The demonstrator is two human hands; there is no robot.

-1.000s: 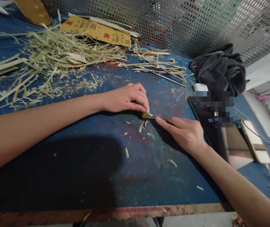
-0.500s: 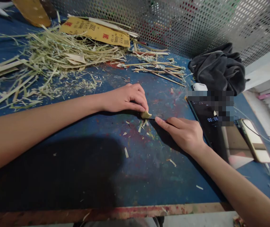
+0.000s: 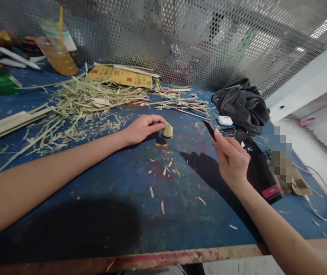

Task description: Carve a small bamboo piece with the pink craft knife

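Note:
A small, pale yellow-green chunk of what looks like bamboo [image 3: 167, 131] is pinched at the fingertips of my left hand [image 3: 144, 129], just above the blue tabletop. My right hand [image 3: 233, 158] is closed around a dark knife [image 3: 208, 126], its blade raised and pointing up to the left, apart from the chunk. Most of the handle is hidden in the fist. Below the chunk, thin pale shavings [image 3: 165, 169] lie scattered on the table.
A heap of bamboo strips [image 3: 94, 95] and a yellow sandpaper sheet [image 3: 123, 76] lie at the back left. Behind my right hand are tied sticks [image 3: 180, 105], a white earphone case [image 3: 225, 120], a dark cloth [image 3: 242, 101] and a dark-screened device [image 3: 262, 172]. A perforated metal panel [image 3: 180, 46] stands behind.
My right hand has lifted the knife away from the chunk, up and to the right. My left hand still holds the chunk, now turned more upright. The head view has tilted up.

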